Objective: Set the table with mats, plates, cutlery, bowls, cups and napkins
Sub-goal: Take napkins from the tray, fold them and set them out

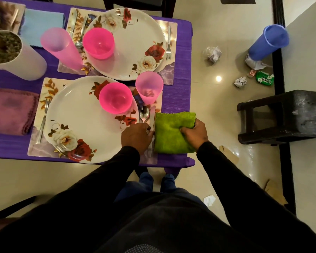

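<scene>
A folded green napkin (171,132) lies at the near right corner of the purple table (182,52). My right hand (194,134) grips its right edge, thumb on top. My left hand (136,136) rests at the napkin's left edge, over a knife (151,143) on the near mat (35,143). Beside it lies a spoon (144,115). The near floral plate (84,128) carries a pink bowl (115,98), with a pink cup (149,87) behind the spoon. A fork (43,121) lies left of the plate.
The far setting has a floral plate (135,42), pink bowl (98,43), tipped-looking pink cup (60,47), fork (169,42). A purple napkin (11,114) and blue napkin (42,24) lie left. White pot (16,57). On the floor: blue cup (268,42), crumpled paper (212,53), black stool (285,115).
</scene>
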The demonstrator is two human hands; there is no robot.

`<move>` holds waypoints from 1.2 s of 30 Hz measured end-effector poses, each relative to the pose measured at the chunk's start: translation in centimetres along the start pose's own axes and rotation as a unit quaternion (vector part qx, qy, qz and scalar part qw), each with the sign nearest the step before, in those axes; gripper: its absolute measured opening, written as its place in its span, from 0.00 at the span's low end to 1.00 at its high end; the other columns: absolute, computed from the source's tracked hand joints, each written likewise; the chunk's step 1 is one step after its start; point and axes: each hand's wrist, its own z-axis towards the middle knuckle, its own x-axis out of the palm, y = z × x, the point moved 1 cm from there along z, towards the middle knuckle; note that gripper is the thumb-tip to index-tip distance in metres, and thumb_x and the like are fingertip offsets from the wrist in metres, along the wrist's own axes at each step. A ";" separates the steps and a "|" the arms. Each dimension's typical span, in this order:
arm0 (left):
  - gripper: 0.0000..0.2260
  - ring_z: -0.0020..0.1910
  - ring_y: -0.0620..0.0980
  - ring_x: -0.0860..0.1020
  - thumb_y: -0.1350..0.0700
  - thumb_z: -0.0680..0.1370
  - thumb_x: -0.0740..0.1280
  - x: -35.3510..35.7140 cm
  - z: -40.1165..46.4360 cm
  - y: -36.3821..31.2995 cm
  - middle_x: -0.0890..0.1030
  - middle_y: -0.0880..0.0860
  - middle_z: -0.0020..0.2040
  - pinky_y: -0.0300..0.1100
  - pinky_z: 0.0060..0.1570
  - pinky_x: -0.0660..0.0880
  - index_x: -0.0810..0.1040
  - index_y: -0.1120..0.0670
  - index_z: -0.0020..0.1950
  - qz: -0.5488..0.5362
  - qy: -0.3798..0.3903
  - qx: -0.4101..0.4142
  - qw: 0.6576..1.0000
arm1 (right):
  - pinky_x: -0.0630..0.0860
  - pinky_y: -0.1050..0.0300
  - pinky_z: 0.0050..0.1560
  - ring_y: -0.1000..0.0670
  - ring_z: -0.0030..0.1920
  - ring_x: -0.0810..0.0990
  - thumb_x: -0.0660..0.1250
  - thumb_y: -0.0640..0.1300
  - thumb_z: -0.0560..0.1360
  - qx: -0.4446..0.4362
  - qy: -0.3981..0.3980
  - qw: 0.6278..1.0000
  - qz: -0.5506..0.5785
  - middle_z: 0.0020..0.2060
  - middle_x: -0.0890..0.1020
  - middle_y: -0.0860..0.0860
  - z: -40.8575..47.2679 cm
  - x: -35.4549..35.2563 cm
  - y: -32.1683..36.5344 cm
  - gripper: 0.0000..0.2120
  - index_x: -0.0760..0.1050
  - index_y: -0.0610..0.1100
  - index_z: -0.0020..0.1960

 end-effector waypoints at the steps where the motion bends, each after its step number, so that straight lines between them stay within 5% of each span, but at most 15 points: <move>1: 0.13 0.54 0.55 0.81 0.45 0.81 0.67 0.0 -0.1 0.0 0.85 0.52 0.54 0.47 0.50 0.75 0.84 0.51 0.58 -0.002 0.000 -0.002 1.000 | 0.78 0.44 0.60 0.45 0.53 0.80 0.70 0.38 0.73 -0.003 0.000 1.000 -0.004 0.49 0.82 0.50 -0.1 0.0 0.2 0.13 0.75 0.51 0.54; 9: 0.15 0.47 0.57 0.82 0.44 0.80 0.66 0.5 -0.2 -0.2 0.85 0.54 0.46 0.44 0.42 0.72 0.84 0.53 0.47 -0.004 0.005 -0.048 0.999 | 0.76 0.49 0.58 0.48 0.51 0.78 0.69 0.38 0.74 -0.010 -0.003 1.000 -0.010 0.45 0.79 0.55 -0.3 0.1 0.2 0.12 0.73 0.51 0.54; 26: 0.14 0.49 0.58 0.82 0.45 0.80 0.65 1.1 -0.6 0.1 0.85 0.55 0.47 0.47 0.45 0.75 0.84 0.54 0.47 -0.005 0.008 -0.064 0.998 | 0.77 0.44 0.60 0.44 0.53 0.80 0.70 0.37 0.73 -0.006 -0.005 1.000 -0.014 0.49 0.81 0.50 -0.5 0.1 0.1 0.13 0.76 0.49 0.54; 36: 0.16 0.47 0.55 0.81 0.42 0.81 0.65 0.7 -1.0 -0.6 0.84 0.53 0.47 0.48 0.46 0.78 0.82 0.53 0.48 -0.076 -0.028 -0.043 0.996 | 0.73 0.55 0.53 0.49 0.50 0.76 0.72 0.45 0.74 -0.008 -0.065 0.996 -0.057 0.50 0.79 0.50 -0.7 -0.5 -0.2 0.17 0.75 0.44 0.61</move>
